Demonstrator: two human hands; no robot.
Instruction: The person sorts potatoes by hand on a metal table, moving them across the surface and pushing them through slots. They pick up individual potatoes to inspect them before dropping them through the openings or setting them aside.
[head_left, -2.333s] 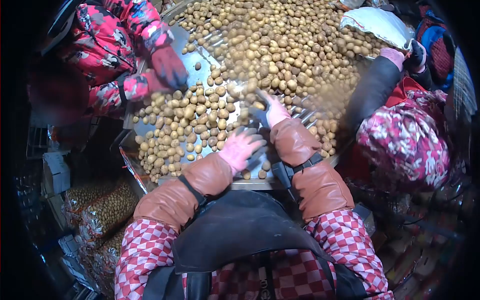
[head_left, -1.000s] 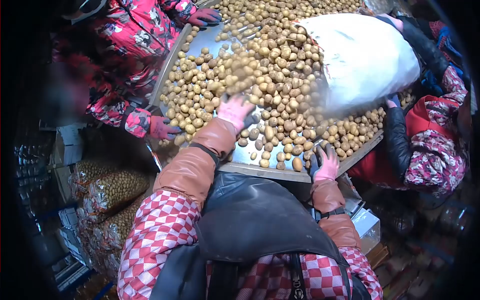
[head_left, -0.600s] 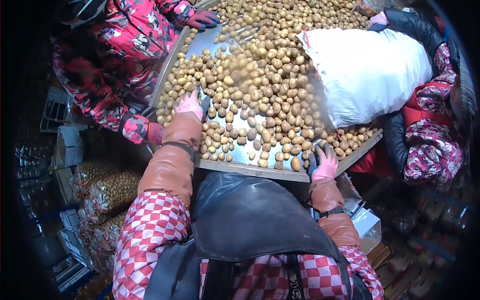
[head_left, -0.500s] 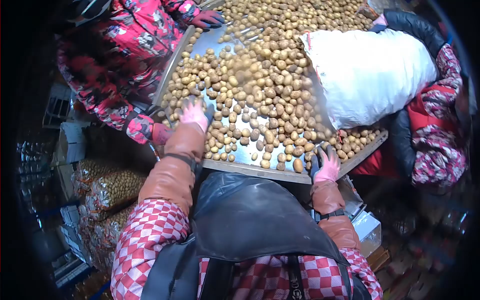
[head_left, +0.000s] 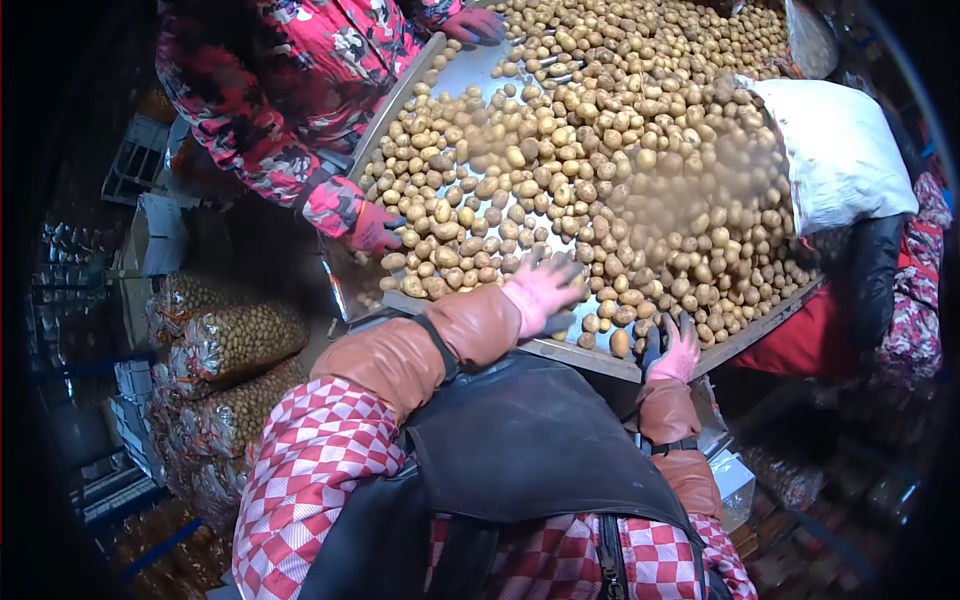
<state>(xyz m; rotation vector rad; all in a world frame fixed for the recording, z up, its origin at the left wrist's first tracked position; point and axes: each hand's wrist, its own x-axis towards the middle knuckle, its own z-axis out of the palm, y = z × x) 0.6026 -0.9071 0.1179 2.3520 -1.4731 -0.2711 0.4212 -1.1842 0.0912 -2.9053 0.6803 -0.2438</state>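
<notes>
Many potatoes (head_left: 600, 130) lie spread over a metal sorting table (head_left: 465, 72) with a raised rim. My left hand (head_left: 545, 290), in a pink glove with grey fingers, is spread palm down among the potatoes near the front rim. It touches some of them but is not closed on any. My right hand (head_left: 674, 350), gloved alike, rests at the front rim with its fingers apart, beside several potatoes. A white sack (head_left: 840, 150), held by a co-worker at the right, lies tipped over the table's far right side, with potatoes heaped below its mouth.
Another co-worker's gloved hand (head_left: 375, 228) rests at the left rim, the other (head_left: 474, 26) farther back. Filled clear bags of potatoes (head_left: 245, 345) are stacked on the floor at left. A white box (head_left: 733, 475) stands below the table at right.
My left hand has swept right and toward me across the potatoes. The white sack has drawn back to the right and looks flatter, with more potatoes spilled on the table.
</notes>
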